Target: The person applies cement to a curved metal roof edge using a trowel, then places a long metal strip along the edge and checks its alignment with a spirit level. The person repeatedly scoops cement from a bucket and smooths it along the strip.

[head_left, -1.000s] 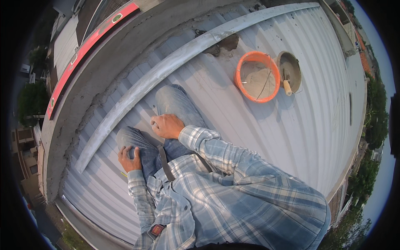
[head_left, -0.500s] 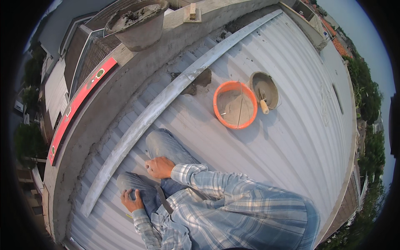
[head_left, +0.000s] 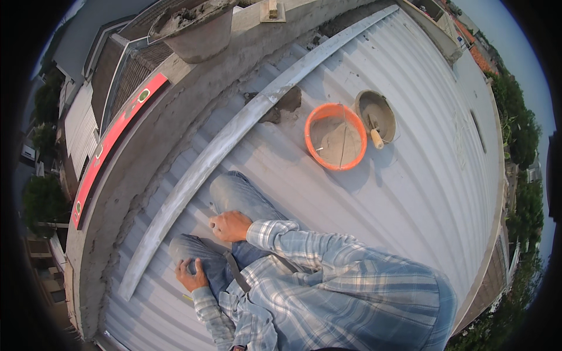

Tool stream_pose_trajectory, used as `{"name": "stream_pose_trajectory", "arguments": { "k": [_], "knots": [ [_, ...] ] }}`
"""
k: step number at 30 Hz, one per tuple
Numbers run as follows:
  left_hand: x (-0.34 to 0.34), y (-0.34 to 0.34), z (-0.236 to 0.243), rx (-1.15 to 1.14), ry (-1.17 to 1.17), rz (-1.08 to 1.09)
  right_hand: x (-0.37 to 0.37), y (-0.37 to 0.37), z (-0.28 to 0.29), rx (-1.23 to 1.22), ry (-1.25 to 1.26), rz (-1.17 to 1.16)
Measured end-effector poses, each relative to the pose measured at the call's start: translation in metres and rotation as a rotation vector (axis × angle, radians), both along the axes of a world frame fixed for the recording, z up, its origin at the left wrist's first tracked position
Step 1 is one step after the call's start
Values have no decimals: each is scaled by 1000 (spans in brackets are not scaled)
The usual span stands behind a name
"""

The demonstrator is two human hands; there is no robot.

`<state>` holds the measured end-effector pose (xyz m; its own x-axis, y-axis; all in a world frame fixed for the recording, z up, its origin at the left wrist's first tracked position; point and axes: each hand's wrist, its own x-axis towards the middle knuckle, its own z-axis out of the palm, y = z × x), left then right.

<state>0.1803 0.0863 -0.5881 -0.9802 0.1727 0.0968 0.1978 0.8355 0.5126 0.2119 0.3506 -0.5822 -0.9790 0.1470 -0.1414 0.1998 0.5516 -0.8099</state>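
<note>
My left hand [head_left: 191, 275] rests on my bent left knee, its fingers apart and curved over the jeans; it holds nothing. My right hand [head_left: 231, 226] lies against my right thigh, fingers folded into a loose fist with nothing visible in it. Ahead of my knees, on the ribbed metal roof, stands an orange bucket [head_left: 308, 130] with grey powdery material inside and a thin handle across it. Close beside it is a dark mortar-stained bucket [head_left: 393, 114], where a trowel [head_left: 376, 138] leans with its wooden handle over the rim.
A long metal bar [head_left: 205, 158] lies on the roof sheets [head_left: 415, 210] between me and a rough cement parapet [head_left: 126, 187]. On the parapet are a red spirit level [head_left: 117, 144], a large mortar-caked bucket [head_left: 205, 47] and a float with a wooden grip [head_left: 273, 11]. Houses and trees lie beyond.
The view has shifted slightly, so everything sits a little further right and up. Both hands keep their places on my legs.
</note>
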Motion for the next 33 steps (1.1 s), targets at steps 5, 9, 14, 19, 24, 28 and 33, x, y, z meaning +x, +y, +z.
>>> {"name": "stream_pose_trajectory", "arguments": {
  "k": [5, 9, 14, 19, 24, 28, 33],
  "knots": [
    [4, 2, 2, -5, 7, -11, 5, 3, 7, -14, -10, 4],
    [6, 9, 0, -18, 1, -8, 10, 11, 5, -20, 13, -16],
    [6, 12, 0, -4, -50, 62, -2, 14, 13, -7, -27, 40],
    [1, 23, 31, -26, -66, 129, -14, 6, 23, -9, -10, 39],
    [5, 23, 37, -90, -92, 170, -14, 2, 11, 8, 33, 74],
    [29, 19, 19, -25, -74, 198, -1, -2, 13, 68, -26, 153],
    [35, 24, 16, -2, -78, 225, 3, 1, 14, 71, -37, 163]
  ]
}}
